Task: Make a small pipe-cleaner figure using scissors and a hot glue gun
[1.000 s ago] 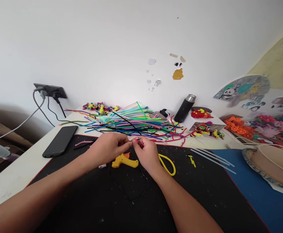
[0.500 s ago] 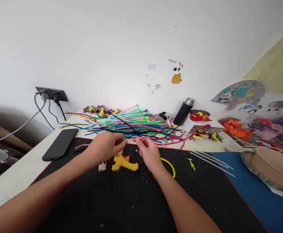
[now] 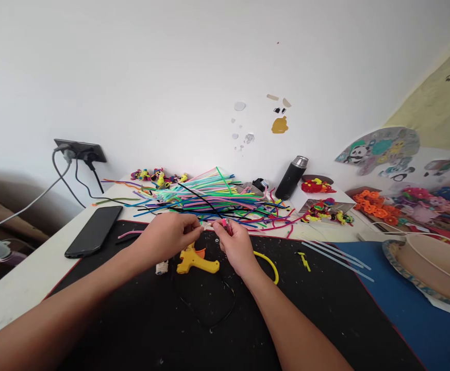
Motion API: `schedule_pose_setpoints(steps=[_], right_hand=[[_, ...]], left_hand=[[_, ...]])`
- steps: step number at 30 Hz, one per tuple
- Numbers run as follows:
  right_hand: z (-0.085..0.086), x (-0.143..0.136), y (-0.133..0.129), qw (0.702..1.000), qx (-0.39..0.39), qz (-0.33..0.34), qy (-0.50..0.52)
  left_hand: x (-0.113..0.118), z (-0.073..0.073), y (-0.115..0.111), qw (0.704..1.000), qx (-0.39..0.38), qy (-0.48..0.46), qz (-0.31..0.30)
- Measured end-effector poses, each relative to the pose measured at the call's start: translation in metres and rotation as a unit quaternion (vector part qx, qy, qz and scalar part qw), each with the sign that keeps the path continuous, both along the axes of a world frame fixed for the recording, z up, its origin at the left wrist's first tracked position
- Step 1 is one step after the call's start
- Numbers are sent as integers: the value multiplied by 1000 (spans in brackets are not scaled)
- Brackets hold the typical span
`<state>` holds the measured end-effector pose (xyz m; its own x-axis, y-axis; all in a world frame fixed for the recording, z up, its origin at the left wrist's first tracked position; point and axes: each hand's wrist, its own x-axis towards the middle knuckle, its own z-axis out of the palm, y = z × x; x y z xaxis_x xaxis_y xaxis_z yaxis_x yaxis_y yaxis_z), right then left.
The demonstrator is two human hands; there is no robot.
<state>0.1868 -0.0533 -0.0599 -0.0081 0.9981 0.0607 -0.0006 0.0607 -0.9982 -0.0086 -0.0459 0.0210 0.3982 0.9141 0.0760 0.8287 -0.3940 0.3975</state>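
My left hand (image 3: 172, 229) is closed in a pinch above the black mat, its fingertips at a small pale piece (image 3: 208, 226) too small to name. Close beside it, my right hand (image 3: 237, 246) is closed around a small pink object (image 3: 227, 224) whose kind I cannot make out, with the thumb pressed on it. The fingertips of both hands nearly meet at the pale piece. Below them a yellow glue gun (image 3: 197, 262) lies on the mat, its orange trigger showing. A small white bundle (image 3: 162, 267) sits left of the glue gun.
Many coloured pipe cleaners (image 3: 205, 196) are heaped behind the hands. A phone (image 3: 93, 232) lies left, and a black flask (image 3: 292, 178) leans at the back. Clear glue sticks (image 3: 336, 257), a yellow ring (image 3: 269, 263) and a basket (image 3: 395, 268) are on the right.
Both hands stay in almost the same place. The pale piece between the fingertips shows more clearly now, and the pink object has turned slightly. The view has shifted a little.
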Motion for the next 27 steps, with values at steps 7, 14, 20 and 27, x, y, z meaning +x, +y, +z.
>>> schedule_pose_setpoints(steps=[7,14,20,27], right_hand=[[-4,1,1,999,20,-9,-48],[-2,1,0,997,31,-21,-72],[3,0,-3,995,37,-4,-92],[7,-1,-7,974,88,-9,-209]], left_hand=[[1,-1,-1,1000,-5,5,-15],[0,0,1,998,-54,-21,-17],[0,-3,4,998,-52,-10,-25],[-14,-3,16,999,-37,-9,-20]])
